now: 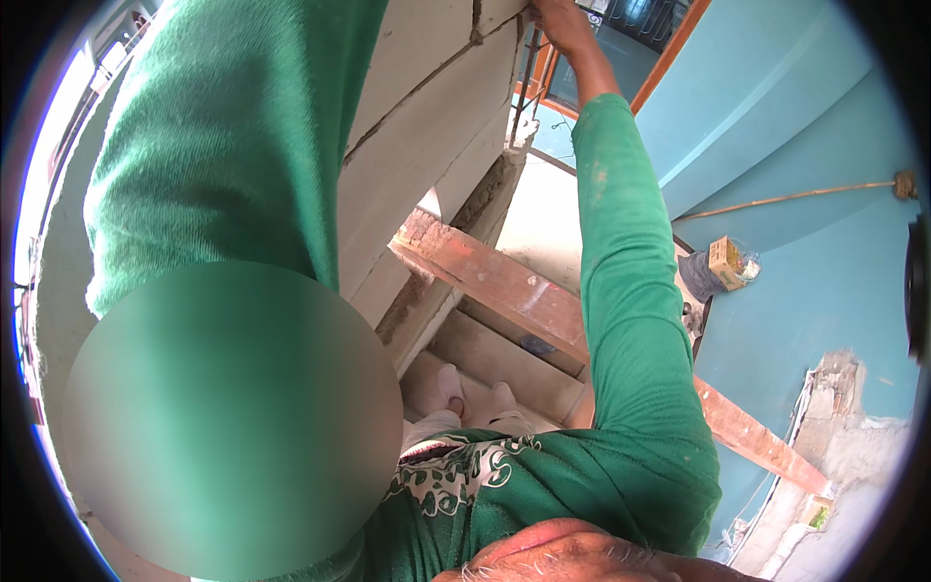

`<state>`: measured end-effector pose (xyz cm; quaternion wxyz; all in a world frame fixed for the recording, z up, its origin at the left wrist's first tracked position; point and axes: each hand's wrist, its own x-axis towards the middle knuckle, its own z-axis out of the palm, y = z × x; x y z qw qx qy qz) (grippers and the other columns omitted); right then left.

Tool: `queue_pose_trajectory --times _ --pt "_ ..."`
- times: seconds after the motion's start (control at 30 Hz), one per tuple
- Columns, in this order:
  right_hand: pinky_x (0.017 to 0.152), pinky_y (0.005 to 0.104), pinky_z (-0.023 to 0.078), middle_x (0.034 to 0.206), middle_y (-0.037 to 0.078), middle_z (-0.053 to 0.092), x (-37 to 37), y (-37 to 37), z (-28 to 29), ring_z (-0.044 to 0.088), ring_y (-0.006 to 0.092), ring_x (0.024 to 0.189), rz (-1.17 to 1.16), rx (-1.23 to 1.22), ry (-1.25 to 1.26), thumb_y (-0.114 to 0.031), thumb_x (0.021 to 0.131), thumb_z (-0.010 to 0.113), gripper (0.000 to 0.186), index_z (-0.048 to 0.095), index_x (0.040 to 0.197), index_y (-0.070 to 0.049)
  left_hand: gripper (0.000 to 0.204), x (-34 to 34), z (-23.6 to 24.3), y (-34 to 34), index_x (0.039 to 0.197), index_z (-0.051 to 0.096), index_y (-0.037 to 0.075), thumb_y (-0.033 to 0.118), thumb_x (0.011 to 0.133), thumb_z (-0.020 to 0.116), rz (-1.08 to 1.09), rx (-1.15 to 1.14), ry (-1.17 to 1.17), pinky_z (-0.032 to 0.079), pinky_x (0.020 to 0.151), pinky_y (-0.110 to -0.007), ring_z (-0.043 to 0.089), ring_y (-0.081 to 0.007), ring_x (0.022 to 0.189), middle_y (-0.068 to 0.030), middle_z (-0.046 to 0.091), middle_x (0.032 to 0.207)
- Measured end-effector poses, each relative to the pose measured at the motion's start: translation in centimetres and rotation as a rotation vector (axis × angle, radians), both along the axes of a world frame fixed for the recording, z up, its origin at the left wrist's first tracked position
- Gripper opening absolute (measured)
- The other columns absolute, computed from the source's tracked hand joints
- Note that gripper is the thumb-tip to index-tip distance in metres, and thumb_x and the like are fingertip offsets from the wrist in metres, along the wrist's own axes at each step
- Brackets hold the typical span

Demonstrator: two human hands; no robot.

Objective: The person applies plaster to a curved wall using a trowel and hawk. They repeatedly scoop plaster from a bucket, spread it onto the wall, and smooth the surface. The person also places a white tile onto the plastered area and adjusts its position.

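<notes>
Blue wall (805, 281) is filling the right; opposite, a pale block wall (432, 107) is running lengthwise toward the upper right. A wooden beam (504, 286) is slanting behind the right sleeve (630, 262). At the block wall's upper end, the right hand (562, 23) is showing, its grip unclear; the left hand is lying out of view.

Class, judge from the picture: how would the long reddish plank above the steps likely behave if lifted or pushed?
The plank is probably stiff: it crosses above the steps without visible sag. Its length and thickness suggest it may feel heavy. Its dull, scuffed face likely offers some grip.
</notes>
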<state>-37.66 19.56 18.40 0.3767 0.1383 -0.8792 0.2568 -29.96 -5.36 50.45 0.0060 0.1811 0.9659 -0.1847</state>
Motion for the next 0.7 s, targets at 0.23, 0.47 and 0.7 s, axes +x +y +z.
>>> queue_pose_trajectory --times 0.23,0.47,0.7 --pt "0.087 0.0527 0.052 0.105 0.031 0.069 -0.4 0.8 0.3 0.065 0.0496 0.102 0.011 0.064 0.003 -0.024 0.105 0.039 0.04 0.069 0.103 0.002 0.07 -1.8 0.1 0.4 0.16 0.037 0.007 0.051 0.106 0.041 -0.108 0.025 0.079 0.041 0.118 -0.047 0.047 -0.0361 0.146 -0.0146 0.041 0.164" --pt "0.086 0.0538 0.051 0.105 0.032 0.068 1.3 -0.8 1.1 0.064 0.0512 0.102 -0.01 -0.001 -0.052 -0.027 0.106 0.04 0.041 0.069 0.104 0.002 0.064 -2.4 -0.4 0.3 0.155 0.045 0.008 0.048 0.104 0.046 -0.143 0.083 0.137 0.045 0.114 -0.048 0.052 -0.0356 0.141 -0.0125 0.049 0.159" --pt "0.086 0.0543 0.051 0.105 0.032 0.069 1.1 -1.3 0.6 0.065 0.0511 0.102 0.071 -0.048 -0.04 -0.027 0.105 0.041 0.04 0.068 0.103 0.002 0.06 -0.8 -0.6 -0.1 0.151 0.051 0.009 0.046 0.103 0.049 -0.127 0.089 0.171 0.047 0.111 -0.048 0.055 -0.0354 0.138 -0.0124 0.053 0.156"
